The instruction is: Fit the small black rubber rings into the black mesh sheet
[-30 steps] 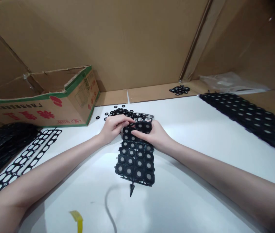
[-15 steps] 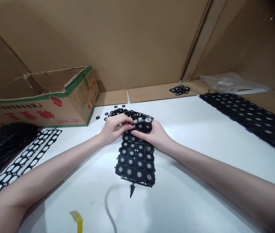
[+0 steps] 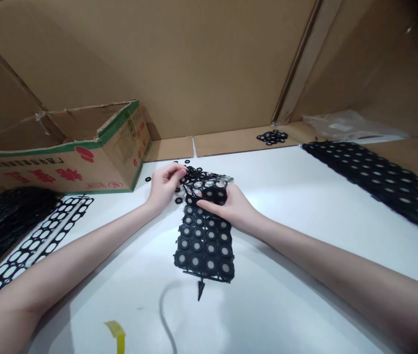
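A black mesh strip (image 3: 204, 235) with rows of round cells runs lengthwise before me, its near cells filled with rings and its far cells open. My right hand (image 3: 233, 206) grips the strip's right edge, thumb on top and fingers hidden beneath. At the loose pile of small black rings (image 3: 195, 173), my left hand (image 3: 166, 187) has thumb and fingertips pinched together. Whatever is between those fingertips is hidden. A black arrow-shaped tip (image 3: 201, 290) sticks out from the strip's near end.
An open cardboard box (image 3: 113, 152) stands at the left, beside stacked black mesh (image 3: 10, 216) and a flat open mesh strip (image 3: 57, 226). A filled black mat (image 3: 382, 182) lies right. More rings (image 3: 272, 137) and a clear plastic bag (image 3: 349, 125) sit at the back.
My left hand has moved left and away from the strip to the ring pile, uncovering the strip's open far cells. My right hand keeps its grip almost in place.
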The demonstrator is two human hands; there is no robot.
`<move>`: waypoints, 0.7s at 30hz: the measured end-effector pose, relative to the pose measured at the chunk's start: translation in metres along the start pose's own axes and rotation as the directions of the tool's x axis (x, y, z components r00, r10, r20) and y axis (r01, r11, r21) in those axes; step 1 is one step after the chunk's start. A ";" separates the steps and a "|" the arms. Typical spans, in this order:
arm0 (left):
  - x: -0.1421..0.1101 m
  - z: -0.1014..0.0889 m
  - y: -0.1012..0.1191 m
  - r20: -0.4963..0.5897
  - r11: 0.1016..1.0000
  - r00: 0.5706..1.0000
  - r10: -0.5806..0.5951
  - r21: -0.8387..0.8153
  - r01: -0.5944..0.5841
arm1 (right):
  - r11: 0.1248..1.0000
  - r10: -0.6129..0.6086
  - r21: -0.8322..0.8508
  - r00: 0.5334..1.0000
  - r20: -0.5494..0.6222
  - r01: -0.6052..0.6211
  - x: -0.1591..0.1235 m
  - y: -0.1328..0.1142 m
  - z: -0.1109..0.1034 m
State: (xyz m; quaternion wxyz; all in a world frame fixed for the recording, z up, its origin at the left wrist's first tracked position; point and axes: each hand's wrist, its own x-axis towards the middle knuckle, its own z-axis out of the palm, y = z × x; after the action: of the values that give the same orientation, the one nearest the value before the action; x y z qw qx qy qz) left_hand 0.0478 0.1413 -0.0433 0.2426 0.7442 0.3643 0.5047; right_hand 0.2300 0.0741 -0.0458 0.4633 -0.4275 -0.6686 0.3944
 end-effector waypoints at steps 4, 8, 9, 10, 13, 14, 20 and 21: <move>0.010 -0.010 -0.014 -0.165 0.996 0.982 -0.092 -0.028 0.089 | 1.000 0.026 0.011 1.000 0.001 -0.026 0.000 0.000 -0.001; 0.012 -0.016 -0.021 -0.050 0.988 0.998 -0.031 0.148 0.038 | 0.999 0.019 0.047 0.999 0.041 -0.021 0.000 0.003 -0.003; 0.011 -0.016 -0.021 -0.004 0.979 1.000 -0.004 0.206 0.004 | 0.998 0.024 0.056 0.998 0.050 -0.027 0.001 0.004 -0.004; 0.010 -0.016 -0.019 0.029 0.967 0.999 0.029 0.254 -0.036 | 0.997 0.033 0.069 0.998 0.054 -0.037 0.001 0.004 -0.004; 0.005 -0.014 -0.007 0.041 0.934 0.982 0.184 0.303 -0.187 | 0.991 0.062 0.115 0.997 0.048 -0.067 0.001 0.005 -0.004; 0.003 -0.012 -0.001 0.045 0.923 0.968 0.245 0.293 -0.247 | 0.990 0.066 0.121 0.997 0.045 -0.071 0.001 0.005 -0.004; -0.015 0.003 0.024 0.303 0.768 0.789 0.535 0.216 -0.603 | 0.995 0.086 0.044 0.996 0.025 -0.087 0.002 0.008 -0.004; -0.017 0.006 0.024 0.317 0.739 0.770 0.554 0.238 -0.630 | 0.996 0.087 0.029 0.996 0.029 -0.088 0.002 0.009 -0.005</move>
State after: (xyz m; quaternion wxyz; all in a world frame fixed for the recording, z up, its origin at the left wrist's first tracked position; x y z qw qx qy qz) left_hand 0.0570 0.1133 -0.0373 -0.0207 0.9031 0.1564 0.3995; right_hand 0.2362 0.0795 -0.0523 0.4428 -0.4439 -0.6495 0.4302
